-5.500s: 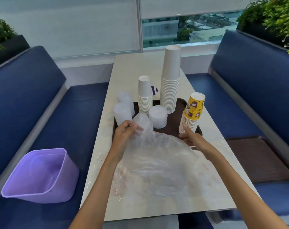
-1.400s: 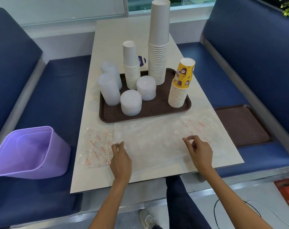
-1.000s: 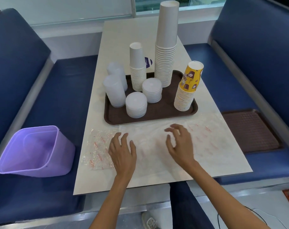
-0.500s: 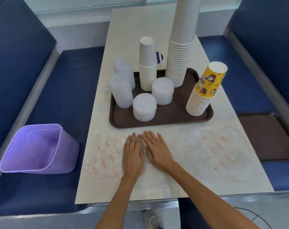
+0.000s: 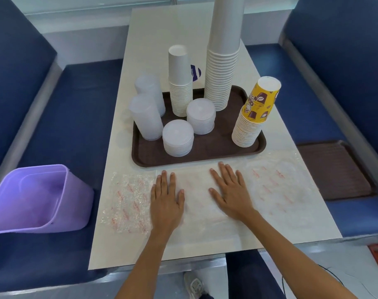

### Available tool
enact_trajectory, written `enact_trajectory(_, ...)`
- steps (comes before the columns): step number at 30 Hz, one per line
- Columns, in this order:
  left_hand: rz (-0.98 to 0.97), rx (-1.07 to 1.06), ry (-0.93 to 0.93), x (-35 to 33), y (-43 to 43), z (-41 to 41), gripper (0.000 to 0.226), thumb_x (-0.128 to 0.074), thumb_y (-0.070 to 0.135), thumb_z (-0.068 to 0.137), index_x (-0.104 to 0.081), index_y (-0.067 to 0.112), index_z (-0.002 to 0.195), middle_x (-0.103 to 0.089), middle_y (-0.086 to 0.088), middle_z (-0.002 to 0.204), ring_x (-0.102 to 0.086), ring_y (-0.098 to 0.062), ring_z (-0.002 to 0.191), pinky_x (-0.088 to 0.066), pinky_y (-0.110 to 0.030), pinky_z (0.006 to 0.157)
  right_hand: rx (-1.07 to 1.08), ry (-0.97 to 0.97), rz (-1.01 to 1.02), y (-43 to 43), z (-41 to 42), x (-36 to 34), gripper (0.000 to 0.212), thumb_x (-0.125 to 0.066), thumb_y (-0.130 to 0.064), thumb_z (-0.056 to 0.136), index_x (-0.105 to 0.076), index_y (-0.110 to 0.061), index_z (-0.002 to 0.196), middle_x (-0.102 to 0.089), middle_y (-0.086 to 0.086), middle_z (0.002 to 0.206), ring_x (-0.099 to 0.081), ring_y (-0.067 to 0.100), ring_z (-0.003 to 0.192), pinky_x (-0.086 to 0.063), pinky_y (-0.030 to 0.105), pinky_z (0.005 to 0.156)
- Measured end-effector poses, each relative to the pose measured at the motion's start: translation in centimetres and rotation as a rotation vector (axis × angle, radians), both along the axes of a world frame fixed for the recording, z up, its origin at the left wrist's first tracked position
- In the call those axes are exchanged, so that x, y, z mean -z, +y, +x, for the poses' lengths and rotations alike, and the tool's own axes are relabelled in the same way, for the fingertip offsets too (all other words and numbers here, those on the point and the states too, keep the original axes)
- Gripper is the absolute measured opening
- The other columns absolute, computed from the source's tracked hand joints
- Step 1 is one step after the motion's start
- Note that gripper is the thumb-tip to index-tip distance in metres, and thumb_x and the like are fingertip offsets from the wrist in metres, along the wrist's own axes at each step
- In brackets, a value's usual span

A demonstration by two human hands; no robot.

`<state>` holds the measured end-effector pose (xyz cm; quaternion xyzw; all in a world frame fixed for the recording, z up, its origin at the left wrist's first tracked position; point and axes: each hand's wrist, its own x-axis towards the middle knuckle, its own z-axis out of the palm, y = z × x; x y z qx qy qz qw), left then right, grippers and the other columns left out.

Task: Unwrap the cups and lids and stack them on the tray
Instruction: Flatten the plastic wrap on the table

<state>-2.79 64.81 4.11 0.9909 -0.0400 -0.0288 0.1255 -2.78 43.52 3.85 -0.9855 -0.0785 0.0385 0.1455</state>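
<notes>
Fingers [image 5: 172, 182] straight, left hand [image 5: 166, 201] and right hand [image 5: 231, 195] press plastic wrapper [image 5: 196, 188]

Cropped, hidden, unreadable
Top edge crops the tall white paper cup stack [image 5: 223, 50]; round purple sticker [image 5: 196, 72] half hidden behind shorter white paper cup stack [image 5: 179, 83]; red print on clear plastic wrapper [image 5: 276, 190] unreadable.

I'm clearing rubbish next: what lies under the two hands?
The left hand and right hand press flat on a clear plastic wrapper spread over the table, in front of the tray. The wrapper parts beneath the palms are covered.
</notes>
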Motion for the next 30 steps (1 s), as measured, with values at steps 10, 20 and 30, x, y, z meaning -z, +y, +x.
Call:
enact_trajectory(10, -0.009, 0.012, -0.018, -0.2, -0.1, 0.0, 0.067, -0.009, 0.045, 0.100, -0.047, 0.005, 0.138, -0.043, -0.020, 0.144, -0.045, -0.037, 0.130, -0.031, -0.052, 0.105, 0.256, -0.077, 0.041, -1.5, -0.7, -0.9, 0.068, -0.018, -0.053, 0.091, -0.040, -0.016, 0.144, -0.023, 0.017, 0.155, -0.017, 0.037, 0.144, -0.004, 0.053, 0.115)
enact_trajectory(20, -0.358, -0.054, -0.149, -1.0, -1.1, -4.2, 0.057, -0.021, 0.033, 0.095, -0.049, 0.004, 0.136, -0.038, -0.011, 0.148, -0.031, -0.024, 0.139, -0.018, -0.030, 0.116, 0.002, -0.301, 0.241, 8.2, -4.0, -1.6, 0.041, -0.037, -0.023, 0.091, -0.059, -0.014, 0.125, -0.052, 0.016, 0.138, -0.039, 0.028, 0.133, -0.013, 0.040, 0.113)
enact_trajectory(30, -0.015, -0.036, -0.026, -0.1, -1.4, -4.6, 0.054, -0.027, 0.034, 0.095, -0.048, 0.009, 0.138, -0.042, -0.018, 0.145, -0.043, -0.033, 0.133, -0.019, -0.040, 0.109, -0.081, -0.023, -0.004, 6.1, -5.1, 0.1, 0.055, -0.009, -0.045, 0.102, -0.036, -0.021, 0.144, -0.037, 0.010, 0.151, -0.032, 0.024, 0.140, -0.007, 0.042, 0.113)
